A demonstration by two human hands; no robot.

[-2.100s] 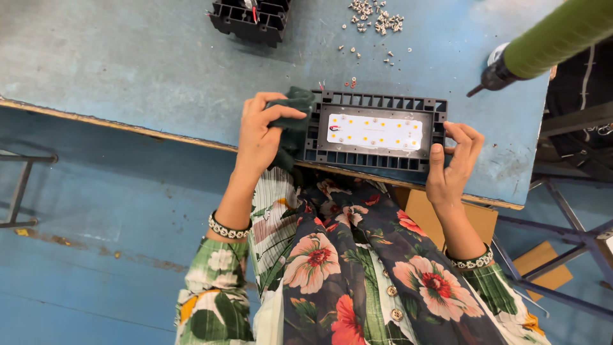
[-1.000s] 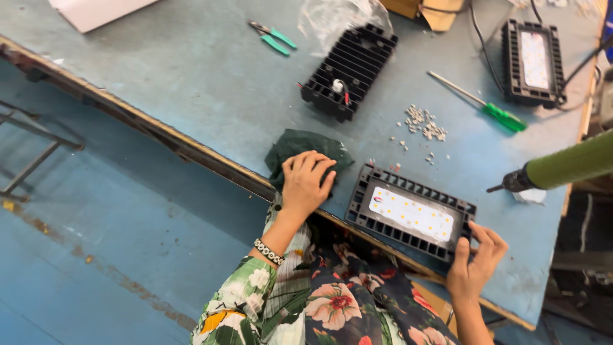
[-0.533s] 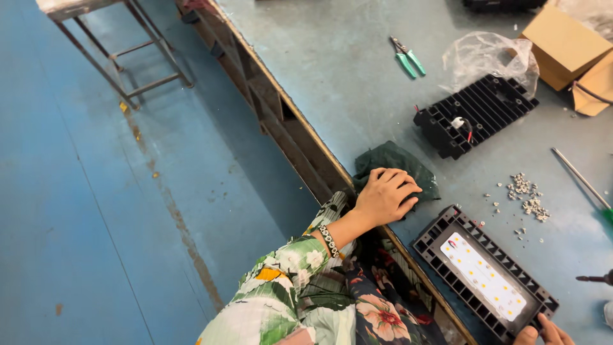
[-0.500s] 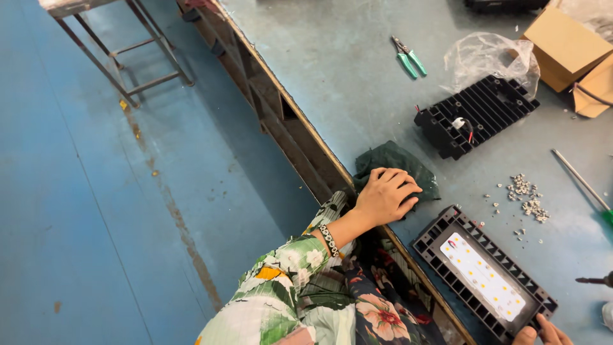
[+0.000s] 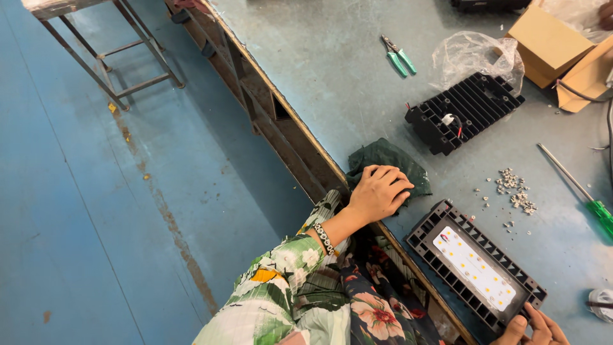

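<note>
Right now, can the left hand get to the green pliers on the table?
Probably yes: the left hand rests on the dark green cloth, and only bare blue-grey tabletop lies before the green-handled pliers, though it looks a long stretch.

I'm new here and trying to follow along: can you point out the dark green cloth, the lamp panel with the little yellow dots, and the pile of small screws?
dark green cloth (image 5: 377,156): head view, upper folds above the hand.
lamp panel (image 5: 474,269): head view, white centre plate.
pile of small screws (image 5: 516,190): head view, middle of the pile.

The person wears a floral garment (image 5: 306,300), green, white and dark with pink and orange blooms, filling the lower middle of the frame, and a beaded bracelet (image 5: 324,237) at the left wrist.
</note>
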